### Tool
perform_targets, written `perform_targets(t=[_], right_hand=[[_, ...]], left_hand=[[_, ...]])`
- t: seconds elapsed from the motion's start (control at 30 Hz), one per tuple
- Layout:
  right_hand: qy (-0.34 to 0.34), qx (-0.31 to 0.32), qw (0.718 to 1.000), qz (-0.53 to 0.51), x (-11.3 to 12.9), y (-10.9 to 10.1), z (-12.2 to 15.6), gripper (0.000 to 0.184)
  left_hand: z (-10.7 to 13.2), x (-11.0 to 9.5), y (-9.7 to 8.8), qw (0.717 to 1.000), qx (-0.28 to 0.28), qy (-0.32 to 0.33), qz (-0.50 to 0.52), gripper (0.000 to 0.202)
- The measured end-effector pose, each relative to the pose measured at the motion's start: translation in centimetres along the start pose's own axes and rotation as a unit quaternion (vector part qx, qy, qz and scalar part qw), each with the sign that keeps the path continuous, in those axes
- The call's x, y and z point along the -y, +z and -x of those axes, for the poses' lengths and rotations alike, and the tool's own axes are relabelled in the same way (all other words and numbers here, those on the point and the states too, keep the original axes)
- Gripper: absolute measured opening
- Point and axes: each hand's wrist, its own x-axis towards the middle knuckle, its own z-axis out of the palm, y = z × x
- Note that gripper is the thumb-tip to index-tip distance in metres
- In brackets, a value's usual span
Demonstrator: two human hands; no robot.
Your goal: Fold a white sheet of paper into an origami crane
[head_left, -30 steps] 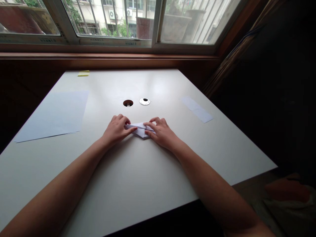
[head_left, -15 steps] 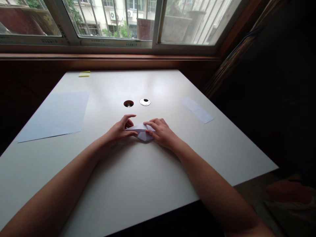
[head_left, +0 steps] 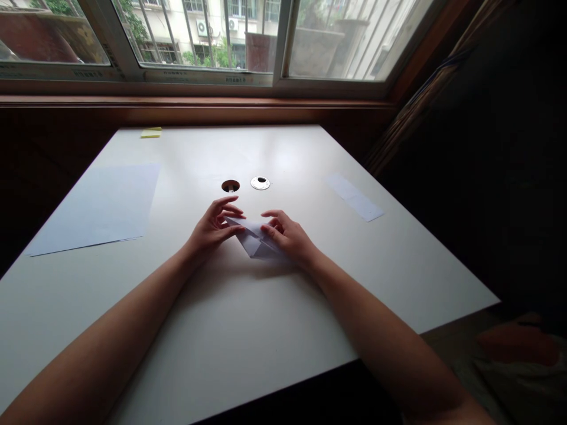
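A folded piece of white paper (head_left: 253, 243) is held between my two hands above the middle of the white table (head_left: 248, 330). My left hand (head_left: 217, 224) pinches its left corner between thumb and fingers, the index finger raised. On the other side my right hand (head_left: 286, 233) grips the paper, thumb on the near face and fingers curled behind. Creases and a pointed lower corner show on the paper. Its right part is hidden by my right hand, and a shadow lies on the table below it.
Flat sheets of paper (head_left: 100, 203) lie at the left, and a narrow paper strip (head_left: 354, 196) at the right. Beyond my hands are a round hole (head_left: 231, 186) and a metal cover (head_left: 260, 183). Yellow sticky notes (head_left: 151, 133) rest near the far edge, below the window (head_left: 199, 35).
The folded paper has been lifted and tilted, and it shows more of its creased near side. My left hand has moved slightly up and left. The right fingers have curled further behind the paper.
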Motion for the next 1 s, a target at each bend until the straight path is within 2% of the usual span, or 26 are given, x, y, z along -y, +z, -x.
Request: perform_targets(t=[0.17, 0.3, 0.37, 0.43, 0.5, 0.57, 0.77, 1.0], right_hand=[[0.044, -0.003, 0.991, -0.124, 0.0, 0.3, -0.3, 0.038], [0.043, -0.059, 0.971, -0.227, -0.2, 0.1, -0.5, 0.038], [0.041, -0.104, 0.958, -0.266, -0.4, 0.0, -0.7, 0.036], [0.049, -0.134, 0.948, -0.286, -0.7, -0.1, -0.9, 0.036], [0.055, -0.143, 0.944, -0.293, -0.9, -0.1, -1.0, 0.036], [0.053, -0.138, 0.943, -0.298, -1.0, 0.0, -1.0, 0.036], [0.065, -0.099, 0.94, -0.32, -0.6, 0.2, -0.8, 0.038], [0.035, -0.034, 0.95, -0.308, -0.1, 0.3, -0.6, 0.035]], left_hand=[[-0.2, 0.3, 0.4, 0.998, -0.057, -0.011, -0.005, 0.077], [-0.2, 0.4, 0.3, 0.989, -0.106, -0.064, 0.086, 0.074], [-0.1, 0.1, 0.2, 0.982, -0.069, -0.099, 0.146, 0.063], [0.0, -0.3, 0.3, 0.975, 0.009, -0.146, 0.167, 0.056], [0.0, -0.8, 0.5, 0.967, 0.075, -0.19, 0.152, 0.053], [0.1, -1.2, 0.8, 0.963, 0.101, -0.219, 0.123, 0.05], [0.0, -1.6, 1.3, 0.969, 0.075, -0.219, 0.081, 0.044], [0.1, -1.4, 1.3, 0.964, 0.06, -0.227, 0.126, 0.04]])
